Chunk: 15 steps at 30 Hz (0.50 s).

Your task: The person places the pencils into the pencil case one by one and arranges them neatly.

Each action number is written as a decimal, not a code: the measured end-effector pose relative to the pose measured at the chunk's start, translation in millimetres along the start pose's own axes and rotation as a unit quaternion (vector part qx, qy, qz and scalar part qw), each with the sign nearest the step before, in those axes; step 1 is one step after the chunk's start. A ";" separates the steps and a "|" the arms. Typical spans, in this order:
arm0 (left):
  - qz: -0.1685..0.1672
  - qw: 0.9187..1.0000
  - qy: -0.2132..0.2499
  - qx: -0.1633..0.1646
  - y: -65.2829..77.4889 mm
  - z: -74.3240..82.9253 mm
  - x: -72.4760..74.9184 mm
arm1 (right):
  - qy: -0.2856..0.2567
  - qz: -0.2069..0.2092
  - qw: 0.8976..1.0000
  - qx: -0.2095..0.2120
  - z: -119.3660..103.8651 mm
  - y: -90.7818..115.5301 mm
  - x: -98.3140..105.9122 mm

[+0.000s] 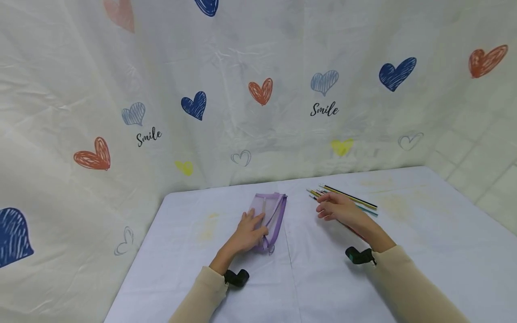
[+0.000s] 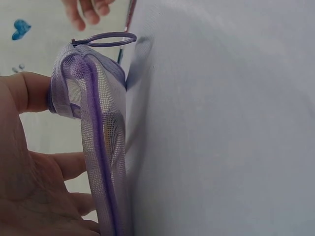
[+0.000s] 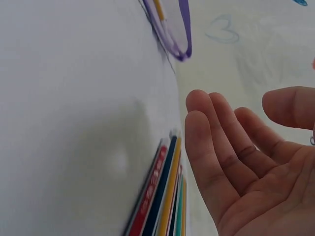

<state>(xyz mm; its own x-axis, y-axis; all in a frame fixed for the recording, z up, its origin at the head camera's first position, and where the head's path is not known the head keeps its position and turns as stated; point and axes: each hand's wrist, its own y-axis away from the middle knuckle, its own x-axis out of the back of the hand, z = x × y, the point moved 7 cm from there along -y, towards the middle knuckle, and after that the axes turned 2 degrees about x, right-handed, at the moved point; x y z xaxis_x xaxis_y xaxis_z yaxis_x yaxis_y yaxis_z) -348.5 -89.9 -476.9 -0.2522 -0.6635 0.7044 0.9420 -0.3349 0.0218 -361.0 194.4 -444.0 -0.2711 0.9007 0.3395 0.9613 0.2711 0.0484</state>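
Pencils [image 3: 162,191] lie just under the nearer right hand [image 1: 339,210], empty and loose-fingered, slanting far-left to near-right; the left hand [image 1: 245,233], fingers spread, touches the pouch [image 1: 275,217].

An indoor nook, shown by heart-printed sheeting [image 1: 282,54] behind a white-covered table [image 1: 323,287].

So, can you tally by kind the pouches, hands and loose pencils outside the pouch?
Purple mesh pouch: 1
Hands, left hand and right hand: 2
Loose pencils: at least 4; they overlap, so the exact count can't be told
Total: at least 7
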 end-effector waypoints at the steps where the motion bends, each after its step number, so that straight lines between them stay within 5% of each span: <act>1: -0.001 1.000 0.000 -0.001 0.0 0.2 -0.3 | 0.011 0.003 1.000 0.002 1.3 3.5 6.9; 8: -0.003 1.000 -0.011 -0.001 -1.2 -0.9 -2.1 | 0.095 0.006 0.995 0.032 7.4 22.2 41.6; 15: 0.000 1.000 -0.007 -0.002 -2.4 -2.0 -1.8 | 0.112 -0.005 0.993 0.039 14.6 26.8 53.8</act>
<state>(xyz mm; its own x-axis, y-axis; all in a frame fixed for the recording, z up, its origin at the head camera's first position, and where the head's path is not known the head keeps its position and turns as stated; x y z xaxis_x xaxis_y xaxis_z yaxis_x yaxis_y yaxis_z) -350.7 -89.2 -479.7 -0.2492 -0.6543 0.7140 0.9410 -0.3380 0.0187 -350.5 255.1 -438.2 -0.2549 0.8016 0.5408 0.9493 0.3138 -0.0177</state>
